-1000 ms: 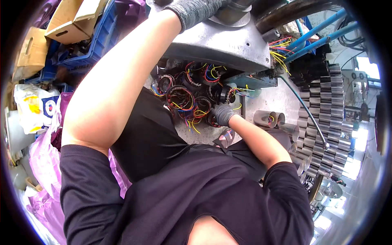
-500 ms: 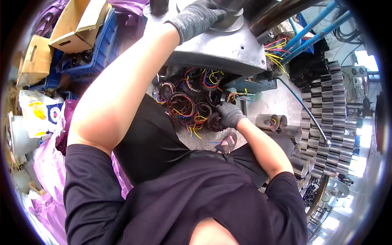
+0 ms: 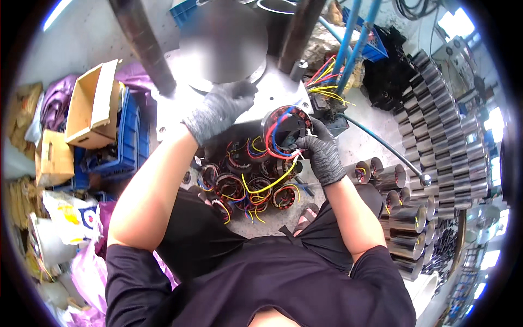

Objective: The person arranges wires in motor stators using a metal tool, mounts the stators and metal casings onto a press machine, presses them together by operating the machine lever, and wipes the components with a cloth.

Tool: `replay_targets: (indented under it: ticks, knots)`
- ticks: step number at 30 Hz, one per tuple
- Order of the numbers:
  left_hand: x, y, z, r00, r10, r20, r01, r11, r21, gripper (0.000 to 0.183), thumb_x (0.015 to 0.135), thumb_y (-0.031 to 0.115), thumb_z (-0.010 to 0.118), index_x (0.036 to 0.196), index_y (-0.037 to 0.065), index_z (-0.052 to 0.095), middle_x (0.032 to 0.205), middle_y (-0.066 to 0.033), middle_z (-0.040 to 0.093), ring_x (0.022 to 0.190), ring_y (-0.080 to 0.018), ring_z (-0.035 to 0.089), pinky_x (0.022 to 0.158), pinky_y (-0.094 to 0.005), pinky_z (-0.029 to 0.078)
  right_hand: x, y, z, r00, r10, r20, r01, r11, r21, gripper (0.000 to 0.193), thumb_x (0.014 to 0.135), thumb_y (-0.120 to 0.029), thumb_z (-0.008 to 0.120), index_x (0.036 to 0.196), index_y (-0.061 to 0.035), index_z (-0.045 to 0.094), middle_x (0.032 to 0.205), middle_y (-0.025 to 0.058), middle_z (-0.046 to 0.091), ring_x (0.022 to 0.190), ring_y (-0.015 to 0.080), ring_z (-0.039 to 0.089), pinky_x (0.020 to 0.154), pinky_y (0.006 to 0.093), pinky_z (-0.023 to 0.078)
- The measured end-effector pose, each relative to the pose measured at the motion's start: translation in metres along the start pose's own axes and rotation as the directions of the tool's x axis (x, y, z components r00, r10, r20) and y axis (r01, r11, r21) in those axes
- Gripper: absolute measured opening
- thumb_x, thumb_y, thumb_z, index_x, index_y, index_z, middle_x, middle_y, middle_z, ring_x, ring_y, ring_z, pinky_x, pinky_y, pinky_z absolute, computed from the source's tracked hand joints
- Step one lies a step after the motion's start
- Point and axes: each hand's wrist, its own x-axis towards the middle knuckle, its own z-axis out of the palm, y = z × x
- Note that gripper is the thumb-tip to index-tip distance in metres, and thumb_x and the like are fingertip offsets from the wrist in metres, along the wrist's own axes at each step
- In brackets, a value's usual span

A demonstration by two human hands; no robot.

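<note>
My right hand (image 3: 324, 155), in a dark grey knitted glove, grips a motor stator (image 3: 271, 121) by its right side. This ring-shaped winding has red, blue and yellow lead wires and is held up at the front edge of the press table (image 3: 173, 101). My left hand (image 3: 218, 111), gloved too, is over the table just in front of a round metal disc (image 3: 229, 68). Its fingers stretch to the right with nothing visible in them; whether they touch the table I cannot tell. Below lies a pile of similar stators (image 3: 234, 185) with loose coloured wires.
Dark steel columns (image 3: 144, 46) flank the disc. A lever with a ball end (image 3: 425, 179) sticks out to the right. Metal cylinders (image 3: 406, 218) stand beside my right leg, with tall stacks (image 3: 441, 131) behind. Blue crates (image 3: 128, 131) and cardboard boxes (image 3: 92, 111) are at left.
My right hand has risen from the pile, bringing up a stator. My left hand has come back from the upper metal part toward the table's front. The view has shifted.
</note>
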Motion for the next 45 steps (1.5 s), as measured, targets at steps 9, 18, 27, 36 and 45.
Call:
replay_targets:
  ticks: [9,18,27,36,45]
  knots:
    - [-0.011,0.046,0.037,0.948,-0.16,0.274,0.154,0.987,0.043,0.074,0.084,0.004,0.075,0.151,0.002,0.041,0.127,-0.0128,0.067,0.114,-0.0225,0.066,0.103,-0.0364,0.053,0.009,0.009,-0.012,0.975,-0.036,-0.217,0.101,0.949,0.298,0.052,0.084,0.001,0.068,0.133,-0.0106,0.057,0.103,0.0037,0.065,0.085,0.0152,0.069,0.07,0.0293,0.061]
    - [-0.003,0.067,0.079,0.943,-0.064,0.326,0.098,0.991,-0.087,0.1,0.076,0.015,0.092,0.156,0.006,0.032,0.142,-0.0124,0.059,0.131,-0.0205,0.056,0.111,-0.0412,0.048,0.007,0.002,-0.009,0.956,-0.048,-0.288,0.173,0.888,0.427,0.061,0.076,0.011,0.071,0.132,-0.0044,0.052,0.119,0.0098,0.064,0.103,0.0209,0.065,0.089,0.0329,0.057]
    - [-0.014,0.045,0.084,0.99,-0.138,-0.027,0.106,0.856,-0.506,0.043,0.097,0.014,0.072,0.134,0.0,0.058,0.114,-0.0116,0.07,0.098,-0.0168,0.069,0.087,-0.0302,0.058,0.004,-0.003,-0.002,0.947,-0.118,-0.297,0.242,0.874,0.422,0.06,0.08,0.013,0.067,0.134,-0.0035,0.046,0.121,0.0122,0.061,0.104,0.0215,0.065,0.089,0.0331,0.059]
    - [-0.016,0.057,0.085,0.972,-0.236,0.003,0.183,0.743,-0.643,0.02,0.101,0.014,0.065,0.114,-0.001,0.067,0.091,-0.0068,0.071,0.08,-0.0123,0.067,0.072,-0.0266,0.057,-0.004,0.01,0.008,0.963,-0.128,-0.235,0.201,0.928,0.314,0.058,0.084,0.01,0.066,0.137,-0.0049,0.047,0.125,0.0102,0.061,0.108,0.0199,0.065,0.091,0.0324,0.058]
    - [-0.013,0.068,0.092,0.887,0.376,-0.267,-0.223,0.857,0.465,0.022,0.084,0.005,0.076,0.106,0.006,0.075,0.099,-0.0113,0.067,0.092,-0.0298,0.065,0.079,-0.0381,0.052,-0.005,0.02,0.015,0.978,-0.101,-0.181,0.165,0.91,0.38,0.066,0.079,0.014,0.069,0.139,-0.0038,0.047,0.127,0.0121,0.06,0.112,0.0208,0.063,0.091,0.0306,0.058]
